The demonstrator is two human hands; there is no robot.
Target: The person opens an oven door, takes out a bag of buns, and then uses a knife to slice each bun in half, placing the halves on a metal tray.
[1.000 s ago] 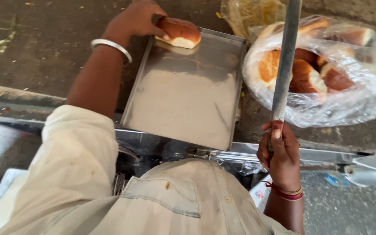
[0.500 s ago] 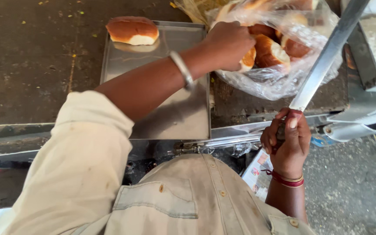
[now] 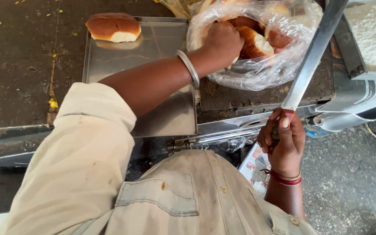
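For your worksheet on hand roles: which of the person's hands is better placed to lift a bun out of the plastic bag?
Left. The left hand is already inside the plastic bag among the buns. The right hand grips the knife beside the counter.

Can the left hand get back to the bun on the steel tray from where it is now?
Probably yes. The left hand is in the plastic bag of buns; the bun sits alone on the tray's far corner, nothing between them.

One head-worn camera looks steeply down from close above the person's chest, facing 12 o'clock across the tabletop (image 3: pixel 18 78); no second view.
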